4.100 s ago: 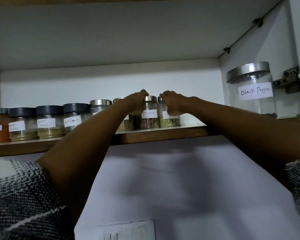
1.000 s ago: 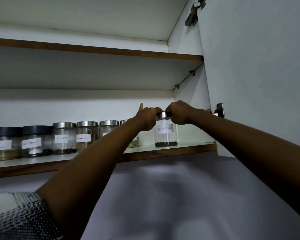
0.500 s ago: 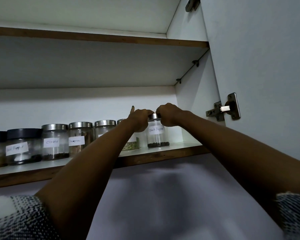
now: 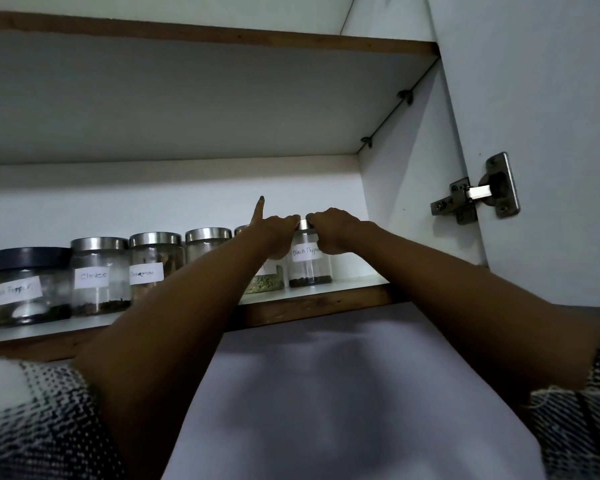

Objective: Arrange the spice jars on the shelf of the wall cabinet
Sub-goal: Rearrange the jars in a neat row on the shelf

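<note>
A grip was kept on the steel-lidded clear glass jar labelled "Black Pepper" [image 4: 309,263] by both hands, the left hand [image 4: 278,233] and right hand [image 4: 333,232] curled round its lid, one left finger raised. The jar stood upright at the right end of the white wood-edged shelf [image 4: 326,299].

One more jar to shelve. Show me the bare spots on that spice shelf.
Bare shelf shows between the Black Pepper jar and the cabinet side wall, narrow though. Left of it the jars stand packed: the green-spice jar, Cinnamon jar, Cloves jar. Both the left hand and right hand grip the Black Pepper jar.
</note>
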A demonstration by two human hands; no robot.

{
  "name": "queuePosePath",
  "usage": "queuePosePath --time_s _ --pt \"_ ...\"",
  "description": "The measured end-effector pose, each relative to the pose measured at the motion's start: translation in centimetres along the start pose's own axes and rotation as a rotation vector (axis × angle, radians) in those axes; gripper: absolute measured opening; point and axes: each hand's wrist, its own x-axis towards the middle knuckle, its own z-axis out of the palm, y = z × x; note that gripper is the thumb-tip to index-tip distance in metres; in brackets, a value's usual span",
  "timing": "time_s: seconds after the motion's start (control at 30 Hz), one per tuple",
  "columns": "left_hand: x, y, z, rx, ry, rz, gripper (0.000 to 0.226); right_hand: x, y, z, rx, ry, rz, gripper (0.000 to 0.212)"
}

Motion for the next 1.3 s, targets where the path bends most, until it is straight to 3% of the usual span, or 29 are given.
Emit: queuePosePath --time_s 0.33,0.63,0.73,0.93,1.3 --pt "-0.3 -0.3 1.0 0.187 0.012 0.037 0.077 -0.1 0.1 1.3 0.051 -0.035 -0.038 0.068" --pt "-1.0 -0.4 1.6 0.265 0.159 0.081 0.066 -0.9 -0.2 1.8 0.139 0.064 0.001 0.094" --pt "-1.7 -1.0 1.3 0.181 0.182 0.082 0.063 -1.4 0.0 1.5 0.141 0.109 0.012 0.092" --pt "-4.4 -1.8 -1.5 0.081 0.296 0.164 0.045 -3.5 0.2 0.4 0.079 0.352 0.067 0.071" --pt "-11.1 -2.4 -7.7 -0.052 0.338 0.167 0.036 -9.1 -0.2 -4.7 -0.157 0.34 -0.056 0.057"
